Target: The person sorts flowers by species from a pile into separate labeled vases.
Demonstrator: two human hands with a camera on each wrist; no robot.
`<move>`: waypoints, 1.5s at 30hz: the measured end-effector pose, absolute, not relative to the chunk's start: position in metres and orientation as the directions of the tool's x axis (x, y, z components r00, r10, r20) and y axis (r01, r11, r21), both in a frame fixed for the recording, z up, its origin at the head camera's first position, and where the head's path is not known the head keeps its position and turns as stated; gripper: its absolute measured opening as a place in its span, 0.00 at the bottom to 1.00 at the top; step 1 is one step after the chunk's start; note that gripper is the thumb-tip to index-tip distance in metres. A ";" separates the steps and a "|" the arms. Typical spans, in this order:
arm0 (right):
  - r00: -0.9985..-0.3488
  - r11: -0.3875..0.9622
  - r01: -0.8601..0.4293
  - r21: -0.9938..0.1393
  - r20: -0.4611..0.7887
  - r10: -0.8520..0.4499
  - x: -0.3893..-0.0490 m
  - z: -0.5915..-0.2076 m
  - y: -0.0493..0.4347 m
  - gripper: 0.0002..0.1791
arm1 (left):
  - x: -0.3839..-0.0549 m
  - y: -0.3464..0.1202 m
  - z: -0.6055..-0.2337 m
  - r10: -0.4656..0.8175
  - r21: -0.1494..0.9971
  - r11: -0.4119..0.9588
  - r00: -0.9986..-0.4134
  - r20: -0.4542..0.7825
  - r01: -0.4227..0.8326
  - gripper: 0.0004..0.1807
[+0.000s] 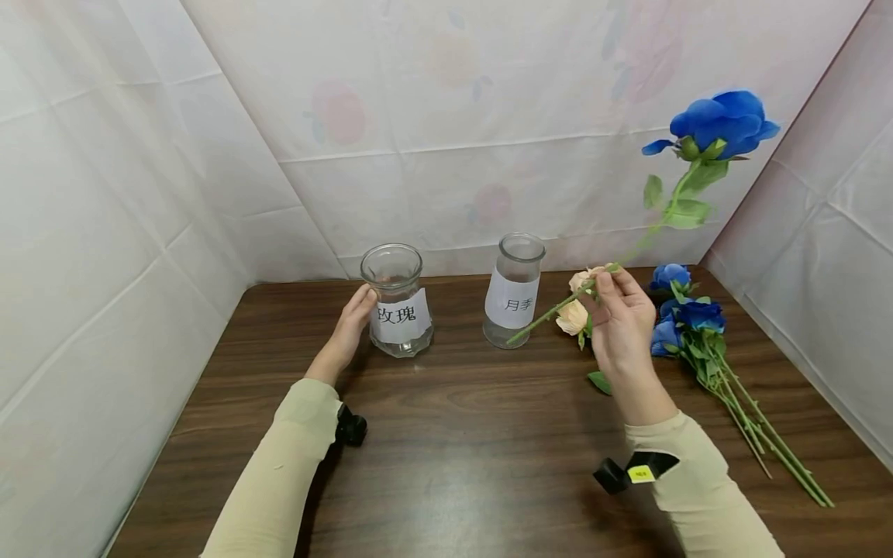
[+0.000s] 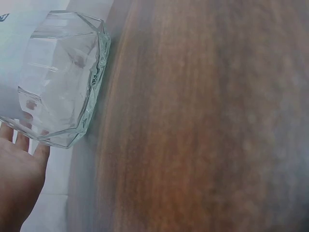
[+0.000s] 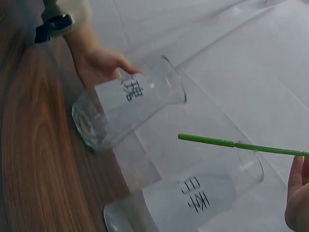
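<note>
My right hand (image 1: 621,318) pinches the green stem of a blue artificial rose (image 1: 725,124) between thumb and fingers. The bloom points up to the right. The bare stem end (image 3: 205,139) slants down leftward and overlaps a straight glass vase (image 1: 512,298) in the head view. My left hand (image 1: 349,329) holds the left side of a flared glass vase (image 1: 398,345), thumb near its neck. Some left fingers (image 2: 21,142) pass behind the faceted glass. Both vases stand upright with white paper labels in black characters; no flowers are in either.
Several blue roses (image 1: 698,318) lie at the right of the brown wooden table (image 1: 446,465), their stems toward the front right edge. Pale peach flowers (image 1: 574,316) lie behind my right hand. White cloth (image 1: 432,178) hangs along the back and sides.
</note>
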State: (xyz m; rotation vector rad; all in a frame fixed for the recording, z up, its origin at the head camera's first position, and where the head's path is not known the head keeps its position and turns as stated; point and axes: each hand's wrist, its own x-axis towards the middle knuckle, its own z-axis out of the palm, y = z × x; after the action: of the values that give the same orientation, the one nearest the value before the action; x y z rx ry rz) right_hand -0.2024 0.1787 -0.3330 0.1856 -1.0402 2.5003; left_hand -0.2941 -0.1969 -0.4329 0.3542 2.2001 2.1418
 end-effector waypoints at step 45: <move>-0.879 -0.661 -0.477 -0.579 0.286 0.383 -0.271 -0.305 0.008 0.05 | -0.292 -0.197 -0.434 0.181 0.994 0.008 -0.978 0.104 0.107 0.39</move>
State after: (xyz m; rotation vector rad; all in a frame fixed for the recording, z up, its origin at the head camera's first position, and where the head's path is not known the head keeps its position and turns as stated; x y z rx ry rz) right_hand -0.2705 0.0079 -0.3046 0.1909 -0.9238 2.4917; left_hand -0.2924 -0.1965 -0.4337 0.3131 2.1915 2.1537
